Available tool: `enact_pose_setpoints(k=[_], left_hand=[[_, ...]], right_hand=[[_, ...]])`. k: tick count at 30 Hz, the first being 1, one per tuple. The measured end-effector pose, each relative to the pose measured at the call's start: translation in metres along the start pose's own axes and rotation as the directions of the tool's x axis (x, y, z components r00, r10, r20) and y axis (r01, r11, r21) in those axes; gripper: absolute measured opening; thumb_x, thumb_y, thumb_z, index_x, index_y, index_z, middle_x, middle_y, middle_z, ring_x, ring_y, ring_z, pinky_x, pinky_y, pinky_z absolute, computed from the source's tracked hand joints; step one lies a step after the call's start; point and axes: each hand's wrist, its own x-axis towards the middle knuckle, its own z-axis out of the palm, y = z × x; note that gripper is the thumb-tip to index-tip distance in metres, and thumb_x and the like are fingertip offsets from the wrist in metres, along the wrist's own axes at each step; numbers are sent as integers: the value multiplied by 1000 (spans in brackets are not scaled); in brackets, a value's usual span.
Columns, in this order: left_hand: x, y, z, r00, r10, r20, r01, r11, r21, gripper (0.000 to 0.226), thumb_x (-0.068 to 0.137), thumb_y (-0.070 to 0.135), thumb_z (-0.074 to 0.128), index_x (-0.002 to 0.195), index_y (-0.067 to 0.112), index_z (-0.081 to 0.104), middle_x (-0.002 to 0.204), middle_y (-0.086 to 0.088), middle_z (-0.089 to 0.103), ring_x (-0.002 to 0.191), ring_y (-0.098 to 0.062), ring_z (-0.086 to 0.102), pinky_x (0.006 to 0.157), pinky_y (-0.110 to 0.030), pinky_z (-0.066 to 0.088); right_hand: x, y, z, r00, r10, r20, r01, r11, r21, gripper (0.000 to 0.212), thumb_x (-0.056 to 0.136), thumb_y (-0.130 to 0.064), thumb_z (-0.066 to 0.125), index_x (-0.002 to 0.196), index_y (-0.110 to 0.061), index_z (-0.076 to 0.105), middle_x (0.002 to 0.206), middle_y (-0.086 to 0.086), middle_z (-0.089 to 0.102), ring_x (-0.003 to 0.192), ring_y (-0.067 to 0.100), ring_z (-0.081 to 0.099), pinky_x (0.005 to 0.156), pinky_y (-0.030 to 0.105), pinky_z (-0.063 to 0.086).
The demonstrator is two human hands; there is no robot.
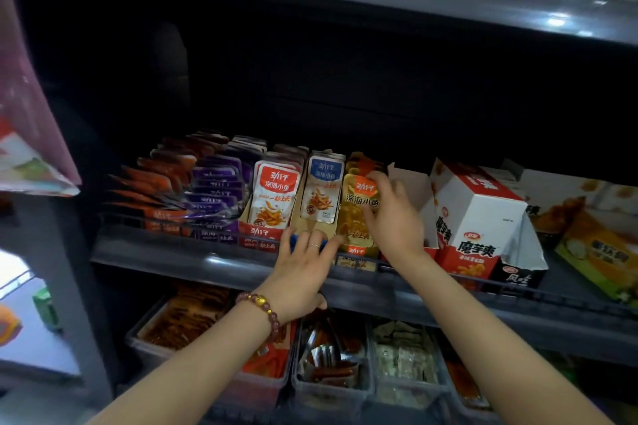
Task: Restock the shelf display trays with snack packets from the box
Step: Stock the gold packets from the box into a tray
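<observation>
We seat yellow fish packets (355,209), right hand (390,217) pinching them, left hand (303,262) spread on the neighbouring display tray (297,217); next, probably squaring the row.

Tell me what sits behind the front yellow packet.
More yellow packets stand behind the front yellow packet, which the right hand grips. The hand and shadow hide how many.

A shop's snack aisle, filling the centre of the frame.
Dark grey metal retail shelves (207,266) carry printed foil snack packets (272,197), faced forward in rows of cardboard display trays (258,233). At lower centre, clear plastic bins (331,390) hold what seem to be loose wrapped snacks, though these are blurred.
</observation>
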Motion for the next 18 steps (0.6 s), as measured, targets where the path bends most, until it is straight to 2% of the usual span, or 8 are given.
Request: enact_pose_setpoints(k=[3,6,9,13,18], left_hand=[[0,-1,1,1000,6,-11,-6,1000,-7,101,79,36,73,150,22,2,141,-4,20,136,-22,12,112,-50,-11],[1,-2,1,1000,10,-20,-10,1000,-8,100,78,37,73,149,22,5,143,-4,18,138,-22,9,112,-50,-12],[2,-1,0,1000,19,-17,-18,1000,5,100,76,37,75,149,20,7,148,-5,13,141,-22,5,114,-51,-13],[3,-2,0,1000,21,-2,-21,1000,13,99,75,39,76,148,20,11,149,-4,13,142,-21,3,112,-50,-15],[2,-1,1,1000,19,-9,-18,1000,25,96,75,40,75,146,19,14,148,-3,15,141,-21,5,113,-51,-14]], right_hand=[[-1,1,-3,1000,5,-17,-5,999,-45,50,91,-31,58,136,-24,39,124,8,42,61,12,48,45,20,34],[-3,5,-5,999,-34,-9,33,992,-120,51,92,-36,57,138,-23,40,131,11,39,74,19,58,48,23,37],[-2,9,-8,999,-7,34,10,995,-102,53,95,-38,53,143,-26,35,138,8,38,88,22,61,51,23,36],[4,7,-14,997,8,75,1,993,-119,55,96,-42,49,145,-26,31,139,6,38,88,21,62,52,23,36],[4,-4,-11,997,-1,79,13,989,-144,61,92,-48,52,144,-23,32,133,7,42,89,23,62,59,30,49]])
